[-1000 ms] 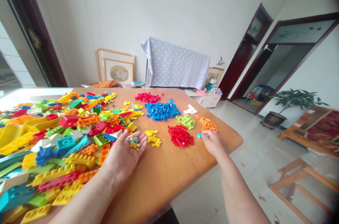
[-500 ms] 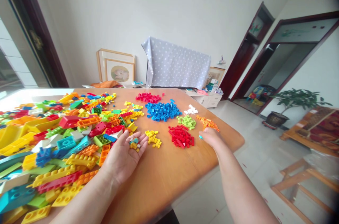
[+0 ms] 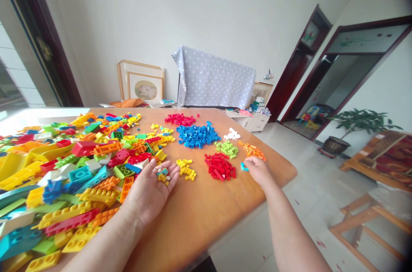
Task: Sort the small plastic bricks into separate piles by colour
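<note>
My left hand (image 3: 151, 190) lies palm up with its fingers loosely spread, cupping several small toy building bricks (image 3: 163, 175) in yellow, white and turquoise. Just beyond its fingertips is a small pile of yellow bricks (image 3: 186, 169). My right hand (image 3: 258, 170) is at the table's right side, fingers curled and pinched together; anything between them is hidden. Beside those fingertips lie a few turquoise bricks (image 3: 244, 167). Orange bricks (image 3: 252, 151) sit right behind this hand, and a red pile (image 3: 220, 166) is to its left.
Large mixed building bricks (image 3: 80, 173) cover the left of the wooden table (image 3: 199, 220). Farther back are piles of blue bricks (image 3: 198, 134), lime bricks (image 3: 227, 149), white bricks (image 3: 232, 134) and pinkish-red bricks (image 3: 181, 119). A wooden stool (image 3: 363, 225) stands right of the table.
My right hand has drawn back slightly from the orange bricks, and more of the turquoise bricks now shows beside it. The left hand stays in place with its bricks.
</note>
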Demonstrator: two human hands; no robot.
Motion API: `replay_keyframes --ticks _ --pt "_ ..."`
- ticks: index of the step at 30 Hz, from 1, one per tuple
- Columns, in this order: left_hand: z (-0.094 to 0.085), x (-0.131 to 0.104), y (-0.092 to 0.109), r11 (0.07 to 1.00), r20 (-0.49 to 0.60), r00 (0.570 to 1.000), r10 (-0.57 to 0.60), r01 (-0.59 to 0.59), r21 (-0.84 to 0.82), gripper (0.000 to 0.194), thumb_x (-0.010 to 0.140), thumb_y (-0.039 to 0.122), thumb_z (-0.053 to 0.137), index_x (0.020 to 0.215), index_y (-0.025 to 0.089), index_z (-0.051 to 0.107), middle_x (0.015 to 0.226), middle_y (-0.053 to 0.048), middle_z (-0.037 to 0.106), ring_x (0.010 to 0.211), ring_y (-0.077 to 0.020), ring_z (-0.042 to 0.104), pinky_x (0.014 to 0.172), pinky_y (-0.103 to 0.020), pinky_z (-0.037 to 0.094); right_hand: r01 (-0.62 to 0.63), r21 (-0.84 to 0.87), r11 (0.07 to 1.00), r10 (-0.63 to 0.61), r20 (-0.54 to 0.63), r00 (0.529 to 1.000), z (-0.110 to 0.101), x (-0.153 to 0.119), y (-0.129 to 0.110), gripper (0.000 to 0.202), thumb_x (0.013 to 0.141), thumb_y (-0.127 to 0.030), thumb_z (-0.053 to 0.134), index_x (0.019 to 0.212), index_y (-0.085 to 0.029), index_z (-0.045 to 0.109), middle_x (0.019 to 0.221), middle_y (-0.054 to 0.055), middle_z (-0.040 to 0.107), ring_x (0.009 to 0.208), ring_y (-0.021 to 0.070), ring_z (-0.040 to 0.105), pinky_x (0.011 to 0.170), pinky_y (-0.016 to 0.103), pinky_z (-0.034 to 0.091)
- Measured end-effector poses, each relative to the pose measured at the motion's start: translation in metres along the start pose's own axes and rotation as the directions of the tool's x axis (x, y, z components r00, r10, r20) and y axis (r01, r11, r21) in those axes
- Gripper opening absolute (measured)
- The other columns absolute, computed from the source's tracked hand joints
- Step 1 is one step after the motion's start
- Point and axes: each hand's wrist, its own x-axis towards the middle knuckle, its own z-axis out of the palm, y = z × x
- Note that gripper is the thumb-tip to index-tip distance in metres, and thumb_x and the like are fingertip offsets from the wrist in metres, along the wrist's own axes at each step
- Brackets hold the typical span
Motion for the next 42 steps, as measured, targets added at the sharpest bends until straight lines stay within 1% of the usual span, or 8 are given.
replay_keyframes --ticks 5,8,12,18,25,31,38,42 --pt "0.001 -0.001 0.0 1.0 0.002 1.0 -0.007 0.007 0.01 0.027 0.098 0.035 0.054 0.104 0.011 0.064 0.111 -0.02 0.068 0.108 -0.0274 0.07 0.083 -0.038 0.066 0.086 -0.022 0.996 -0.083 0.126 0.989 0.0 -0.007 0.0 0.029 0.08 -0.043 0.066 0.1 -0.023 0.074 0.1 0.006 0.07 0.084 0.02 0.065 0.076 0.029 0.048" --pt "0.002 -0.003 0.0 1.0 0.004 1.0 -0.012 0.012 0.004 0.027 0.098 0.034 0.054 0.105 0.01 0.064 0.113 -0.021 0.067 0.108 -0.0274 0.07 0.084 -0.038 0.065 0.119 -0.044 0.992 -0.112 0.135 0.984 -0.001 -0.007 -0.003 0.022 0.083 -0.039 0.061 0.092 -0.022 0.072 0.09 0.004 0.07 0.082 0.0194 0.065 0.075 0.029 0.047" --pt "0.003 -0.004 0.002 1.0 0.001 1.0 -0.011 0.011 -0.017 0.026 0.098 0.034 0.055 0.104 0.01 0.064 0.112 -0.021 0.068 0.106 -0.0275 0.07 0.082 -0.037 0.066 0.042 -0.016 0.999 -0.041 0.098 0.994 -0.002 -0.004 -0.006 0.016 0.08 -0.035 0.06 0.084 -0.022 0.069 0.079 0.002 0.071 0.074 0.0193 0.065 0.067 0.029 0.045" --pt "-0.002 -0.004 0.004 0.996 0.066 0.997 -0.029 0.035 -0.084 0.03 0.099 0.038 0.052 0.108 0.012 0.065 0.11 -0.018 0.068 0.105 -0.0266 0.071 0.082 -0.04 0.066 0.032 -0.039 0.999 -0.029 0.074 0.997 0.002 0.001 0.002 0.013 0.073 -0.034 0.064 0.079 -0.022 0.064 0.082 0.002 0.072 0.077 0.0202 0.065 0.069 0.029 0.046" --pt "-0.005 -0.005 0.01 0.989 0.148 0.989 -0.006 0.028 -0.143 0.043 0.102 0.043 0.041 0.119 0.009 0.062 0.115 -0.022 0.067 0.108 -0.0297 0.07 0.085 -0.045 0.064 -0.023 -0.057 0.998 0.027 0.075 0.997 0.004 0.005 0.008 0.015 0.072 -0.037 0.066 0.075 -0.023 0.062 0.072 0.002 0.07 0.069 0.022 0.065 0.065 0.033 0.046" --pt "-0.005 -0.006 0.014 0.978 0.149 0.989 -0.017 0.048 -0.203 0.045 0.101 0.045 0.041 0.123 0.011 0.06 0.12 -0.022 0.066 0.108 -0.0292 0.07 0.086 -0.045 0.062 -0.022 0.038 0.999 0.02 0.051 0.998 0.008 0.003 0.005 0.019 0.074 -0.042 0.065 0.079 -0.024 0.065 0.077 0.005 0.073 0.073 0.0243 0.068 0.067 0.035 0.048" --pt "-0.004 -0.009 0.018 0.963 0.148 0.989 -0.014 0.053 -0.265 0.046 0.101 0.048 0.043 0.12 0.01 0.061 0.119 -0.022 0.067 0.109 -0.0282 0.07 0.087 -0.039 0.062 -0.039 -0.094 0.995 0.046 0.074 0.996 0.016 0.002 -0.005 0.017 0.065 -0.037 0.072 0.072 -0.023 0.065 0.076 0.005 0.072 0.074 0.0241 0.067 0.066 0.034 0.046" --pt "-0.005 -0.009 0.019 0.964 0.16 0.987 0.005 0.038 -0.264 0.047 0.102 0.046 0.041 0.123 0.009 0.06 0.12 -0.023 0.066 0.108 -0.0283 0.07 0.087 -0.041 0.062 -0.036 0.03 0.999 0.036 0.014 0.999 0.01 -0.005 -0.012 0.02 0.066 -0.038 0.072 0.073 -0.02 0.066 0.072 0.006 0.071 0.07 0.0239 0.066 0.064 0.034 0.047"
